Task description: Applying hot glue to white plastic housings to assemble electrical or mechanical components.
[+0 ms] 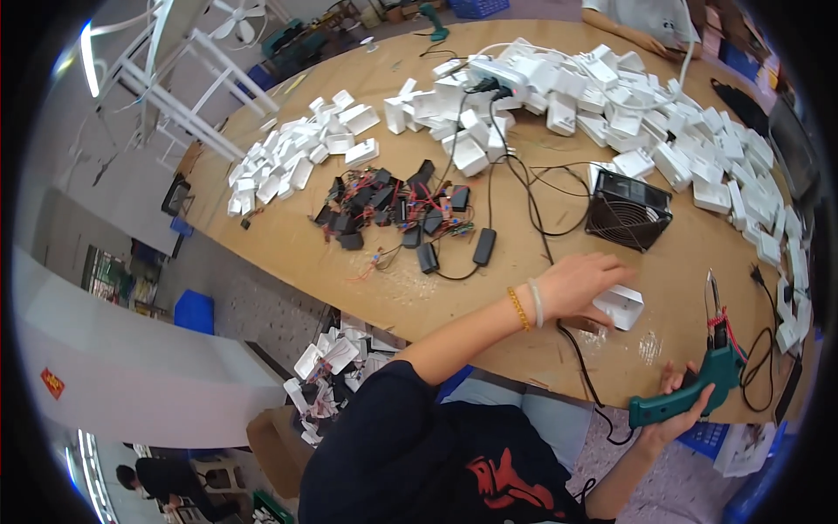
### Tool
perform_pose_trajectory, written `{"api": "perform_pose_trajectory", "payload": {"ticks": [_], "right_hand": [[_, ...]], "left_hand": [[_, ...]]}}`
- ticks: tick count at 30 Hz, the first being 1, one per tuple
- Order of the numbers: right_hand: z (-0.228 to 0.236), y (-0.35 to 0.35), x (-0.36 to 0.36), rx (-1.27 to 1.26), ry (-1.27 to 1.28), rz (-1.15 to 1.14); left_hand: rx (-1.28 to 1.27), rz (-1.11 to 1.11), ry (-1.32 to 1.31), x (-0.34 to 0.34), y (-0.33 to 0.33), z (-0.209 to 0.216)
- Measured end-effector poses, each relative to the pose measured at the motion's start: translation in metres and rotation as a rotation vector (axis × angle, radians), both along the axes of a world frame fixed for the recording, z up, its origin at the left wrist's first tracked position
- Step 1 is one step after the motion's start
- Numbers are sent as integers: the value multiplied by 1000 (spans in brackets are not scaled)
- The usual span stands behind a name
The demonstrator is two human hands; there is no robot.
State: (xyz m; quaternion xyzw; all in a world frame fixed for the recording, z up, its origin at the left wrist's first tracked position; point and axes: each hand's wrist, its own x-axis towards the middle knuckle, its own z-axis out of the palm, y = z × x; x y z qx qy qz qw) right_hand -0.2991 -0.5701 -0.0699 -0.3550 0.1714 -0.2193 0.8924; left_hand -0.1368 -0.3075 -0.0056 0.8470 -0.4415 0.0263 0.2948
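— Biggest thing here?
— Big round wooden table, light brown, curving away at the edges.
— And on top?
— Huge heap of white plastic boxes along the far and right side. Smaller heap of white boxes off to the left. Then a dark pile of little black parts with red wires in the middle. Near that, a square black fan, tilted, close to the big heap.
— Hands?
— Left hand stretched out over the table, fingers curled onto one white box sitting near the front edge, just below the fan. Right hand wrapped tight around the grip of a green soldering gun, tip pointing up, just right of that box.
— Anything small?
— Two thin bracelets on the left wrist, one gold, one white.
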Motion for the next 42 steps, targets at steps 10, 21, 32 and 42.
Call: {"api": "perform_pose_trajectory", "payload": {"ticks": [10,21,32,42], "right_hand": [[-3,-4,-2,-45,0,-25],[5,-2,1,-68,38,-44],[10,5,0,-79,43,10],[20,16,2,-112,73,-2]], "left_hand": [[-580,1297,-193,-69,248,-30],[733,-232,-573,-46,352,29],[-150,282,85,-43,119,4],[-172,179,477,-41,6,7]]}}
